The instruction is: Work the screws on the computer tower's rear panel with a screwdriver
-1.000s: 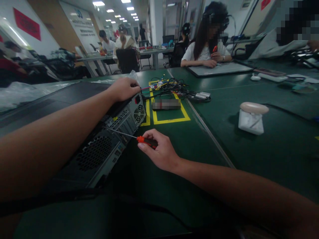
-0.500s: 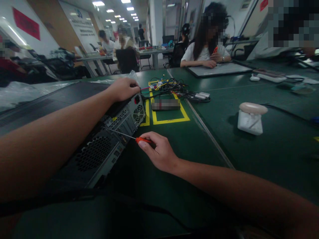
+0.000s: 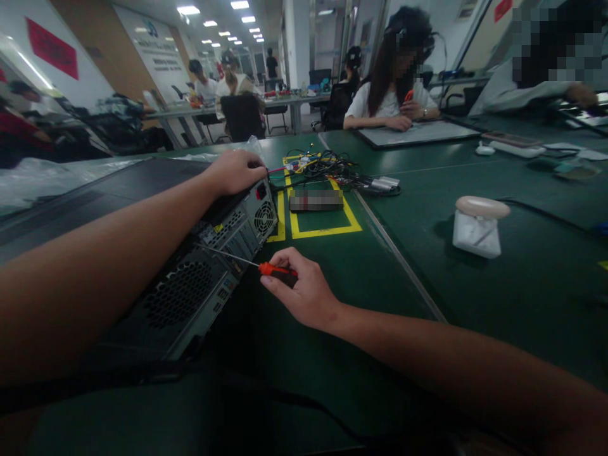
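Note:
A dark desktop computer case (image 3: 190,329) lies on the table, its grey back panel with fan grilles and slots facing right. My left hand (image 3: 236,171) rests on its top near the far rear corner, fingers curled over the edge and partly hidden. In my right hand (image 3: 304,288) is a screwdriver (image 3: 275,270) with an orange and black handle, held between thumb and fingers. Its long thin shaft points left, and the tip meets the back panel above the large honeycomb vent (image 3: 180,294). My left forearm passes over the case close to the tip.
Behind the case lie a tangle of cables (image 3: 332,166) and a dark block (image 3: 316,200) within yellow tape (image 3: 327,232). A white earbud case (image 3: 476,231) stands at right. Plastic wrap (image 3: 33,180) is at far left. A co-worker (image 3: 387,101) sits across the table by a board (image 3: 422,133).
My right thumb and fingers have shifted round the screwdriver handle, so more of it shows. The tip stays at the same spot. My left hand has not moved.

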A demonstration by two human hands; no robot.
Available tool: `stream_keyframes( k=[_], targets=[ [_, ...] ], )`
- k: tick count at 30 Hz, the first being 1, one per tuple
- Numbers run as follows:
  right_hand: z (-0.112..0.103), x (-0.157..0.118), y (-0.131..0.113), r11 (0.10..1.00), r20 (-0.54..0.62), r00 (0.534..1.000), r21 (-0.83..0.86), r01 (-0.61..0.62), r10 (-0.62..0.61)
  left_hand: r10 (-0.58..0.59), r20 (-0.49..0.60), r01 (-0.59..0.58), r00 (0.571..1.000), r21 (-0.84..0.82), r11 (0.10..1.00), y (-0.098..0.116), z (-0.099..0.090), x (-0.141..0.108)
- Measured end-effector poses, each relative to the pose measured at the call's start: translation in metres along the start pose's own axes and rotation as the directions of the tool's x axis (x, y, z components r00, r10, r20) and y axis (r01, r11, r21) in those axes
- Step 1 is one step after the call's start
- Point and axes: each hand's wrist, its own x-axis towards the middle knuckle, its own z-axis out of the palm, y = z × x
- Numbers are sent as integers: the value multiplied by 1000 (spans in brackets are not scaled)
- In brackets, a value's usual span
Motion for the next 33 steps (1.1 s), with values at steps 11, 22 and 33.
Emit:
stream_keyframes(
  k=[11, 22, 33],
  targets=[
    [-1, 0, -1, 1000, 5, 1000, 13, -4, 4, -5, 7, 5, 1000, -6, 1000, 0, 0, 0],
    [0, -1, -1, 1000, -4, 1000, 9, -30, 30, 4, 4, -4, 1000, 1, 1000, 1, -1, -1],
    [-1, -1, -3, 1000, 4, 1000, 6, -28, 28, -5, 11, 5, 1000, -2, 1000, 1, -2, 0]
  ],
)
